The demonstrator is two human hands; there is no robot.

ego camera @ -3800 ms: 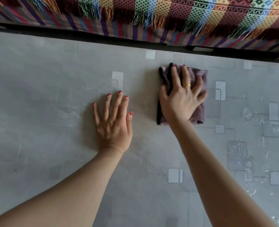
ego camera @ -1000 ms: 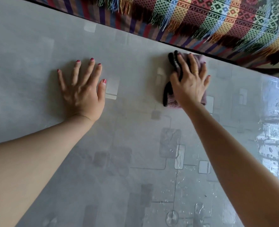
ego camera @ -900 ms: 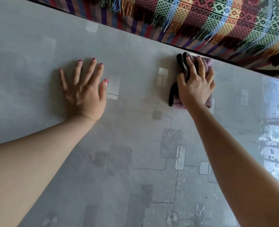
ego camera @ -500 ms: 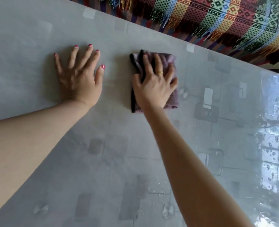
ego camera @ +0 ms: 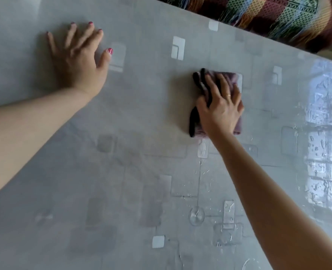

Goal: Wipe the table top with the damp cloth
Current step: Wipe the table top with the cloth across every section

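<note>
While the right hand presses flat, fingers spread, on the folded mauve cloth with black trim, that cloth lies directly beneath its palm on the glossy grey patterned worktop, long axis running away from the person. Well apart to the left, the left hand rests open and empty. Wet streaks lie nearer, so the next stroke likely draws inward.

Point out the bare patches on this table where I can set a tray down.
The widest bare patch lies between the left hand and the cloth under the right hand. The near table between the two forearms is also bare, though wet toward the right. The far edge by the fringed blanket is tighter.
</note>
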